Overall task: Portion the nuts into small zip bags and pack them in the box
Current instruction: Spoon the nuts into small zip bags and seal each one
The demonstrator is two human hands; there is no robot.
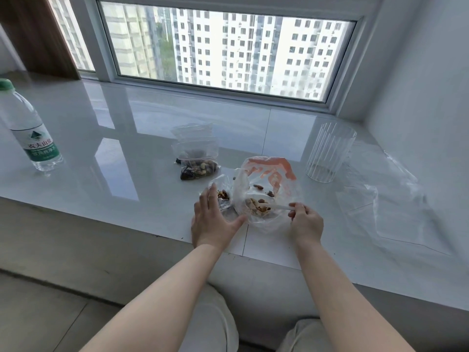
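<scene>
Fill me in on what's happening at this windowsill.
A person is portioning mixed nuts. The right hand holds a white plastic spoon dipped into the nuts inside a large clear bag with orange print. The left hand rests with straight fingers on a small zip bag that already has some nuts in it. Filled small bags lie behind, with a ribbed clear cup and a water bottle nearby.

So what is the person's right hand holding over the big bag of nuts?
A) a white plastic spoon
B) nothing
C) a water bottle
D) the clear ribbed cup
A: the right hand pinches a white plastic spoon whose bowl dips into the nuts inside the big bag.
</scene>
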